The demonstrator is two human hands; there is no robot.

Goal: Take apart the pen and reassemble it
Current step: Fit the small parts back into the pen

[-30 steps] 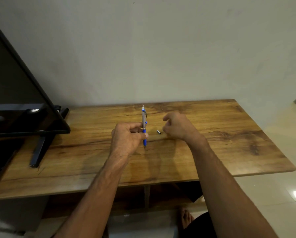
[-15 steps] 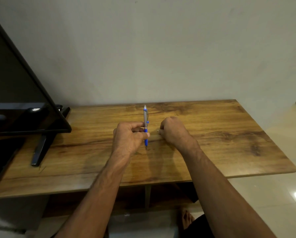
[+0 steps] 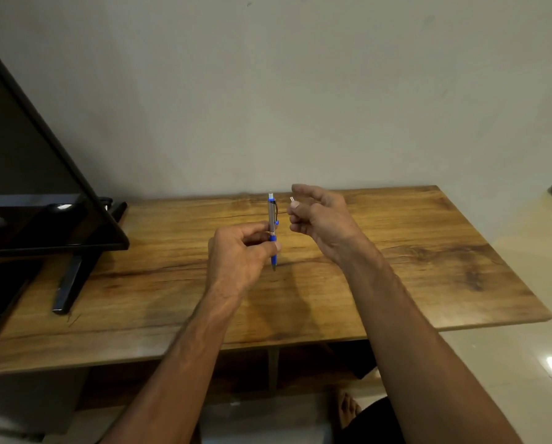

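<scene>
I am holding the pen upright in my left hand, above the middle of the wooden table. My thumb and my bent fingers are pressing together around the blue lower part of the pen, and the grey upper part is standing out over my fist. The writing tip is pointing down toward the table, and I cannot tell if it is touching the wood or hanging just over it. The white end is pointing up, and a dark clip is running along the right side of the grey part.

My right hand is hovering just to the right of the pen, near its top end but apart from it. Its thumb and first finger are pinching a small silver piece (very tiny, so I cannot say exactly what part it is), and the other fingers are curling loosely.

Far to the left of the pen, a black screen is leaning on its dark stand at the left end of the table. Behind the pen, a plain pale wall is rising from the far edge of the table. Below the near edge of the table, my bare foot is showing on the floor.
</scene>
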